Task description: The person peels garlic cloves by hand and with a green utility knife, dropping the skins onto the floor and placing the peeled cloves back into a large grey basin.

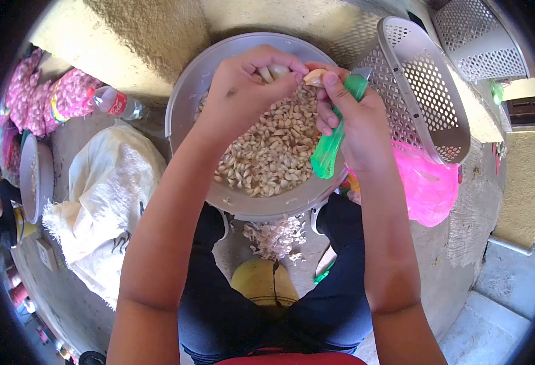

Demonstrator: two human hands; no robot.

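Above a wide grey basin point(185, 91) of garlic cloves point(273, 149), both hands are raised and close together. My left hand point(243, 85) is closed around a few pale garlic cloves, its thumb and index fingertips near the other hand. In my right hand point(361, 112) is a small knife point(328, 149) with a green handle; a short bit of its blade shows above the fist. The right thumb and fingers also pinch a tan garlic clove point(315, 77) between the hands. Some right fingers are partly hidden behind the handle.
Perforated grey baskets point(428, 79) stand at the right, with a pink plastic bag point(428, 182) below. A white sack point(106, 176), a cola bottle point(116, 103) and net bags of garlic point(69, 97) are at the left. Peelings point(276, 237) lie on the floor.
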